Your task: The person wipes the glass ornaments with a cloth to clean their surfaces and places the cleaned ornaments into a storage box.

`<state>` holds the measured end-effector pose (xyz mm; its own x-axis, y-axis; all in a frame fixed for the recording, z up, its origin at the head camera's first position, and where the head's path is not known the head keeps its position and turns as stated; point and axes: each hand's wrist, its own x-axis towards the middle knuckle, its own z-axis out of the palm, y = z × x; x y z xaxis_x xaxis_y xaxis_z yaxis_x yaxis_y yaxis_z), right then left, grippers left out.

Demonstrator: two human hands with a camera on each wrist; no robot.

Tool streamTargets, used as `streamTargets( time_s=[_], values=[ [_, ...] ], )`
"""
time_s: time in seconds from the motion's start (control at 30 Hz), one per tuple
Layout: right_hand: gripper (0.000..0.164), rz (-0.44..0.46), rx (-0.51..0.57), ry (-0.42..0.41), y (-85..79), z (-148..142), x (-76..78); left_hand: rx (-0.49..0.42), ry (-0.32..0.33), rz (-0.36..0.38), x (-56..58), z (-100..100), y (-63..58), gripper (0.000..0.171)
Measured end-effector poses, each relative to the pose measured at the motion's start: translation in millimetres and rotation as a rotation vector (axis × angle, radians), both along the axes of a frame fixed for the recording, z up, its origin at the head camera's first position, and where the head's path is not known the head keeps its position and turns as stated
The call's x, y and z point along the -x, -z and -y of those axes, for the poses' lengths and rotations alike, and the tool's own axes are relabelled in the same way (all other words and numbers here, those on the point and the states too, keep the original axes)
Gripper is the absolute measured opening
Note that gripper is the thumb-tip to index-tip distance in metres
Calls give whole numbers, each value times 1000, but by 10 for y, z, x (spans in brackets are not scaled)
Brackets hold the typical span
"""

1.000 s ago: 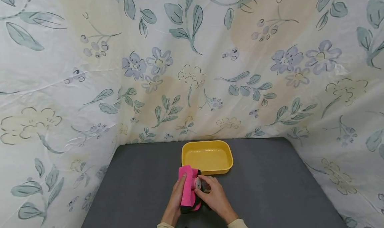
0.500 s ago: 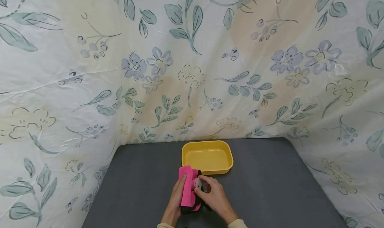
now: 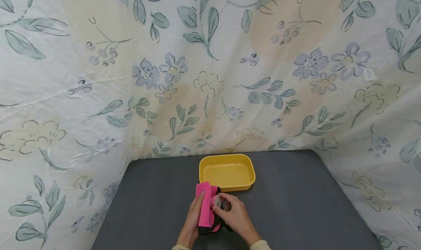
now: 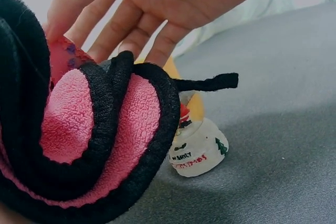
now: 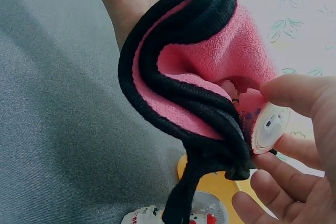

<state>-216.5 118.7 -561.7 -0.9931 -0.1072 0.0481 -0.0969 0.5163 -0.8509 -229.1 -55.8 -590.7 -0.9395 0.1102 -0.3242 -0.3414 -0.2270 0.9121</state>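
A pink towelling cloth (image 3: 205,209) with black edging is folded over in my left hand (image 3: 193,217), the thumb lying along its upper face. My right hand (image 3: 236,215) pinches a pink ornament (image 5: 251,114) by its round base, between thumb and fingers. The ornament's pale flat underside, with a small black switch, faces outward; its other end is hidden in the cloth's fold. Purple marks dot its pink side. A black loop (image 4: 210,82) sticks out from the cloth's edge. Behind the cloth stands a small snow globe (image 4: 199,150) with a white lettered base.
A yellow rectangular tray (image 3: 241,188) stands on the dark grey tabletop (image 3: 158,199), just beyond the hands. Floral fabric (image 3: 210,96) hangs around the back and sides of the table. In the right wrist view the snow globe's base (image 5: 140,216) shows low down.
The view has shifted slightly. Both hands keep their hold on the cloth and the ornament, with barely any movement.
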Motion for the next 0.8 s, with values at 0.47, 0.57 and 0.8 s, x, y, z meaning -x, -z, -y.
streamTargets(
  time_s=[0.47,0.57,0.8],
  values=[
    [47,19,33,24,17,20,10,-10,2,1,17,6,44,78],
    [47,32,42,30,15,25,12,-18,-2,1,26,7,44,78],
    [48,54,38,34,17,39,26,3,-8,0,30,14,33,82]
  ],
)
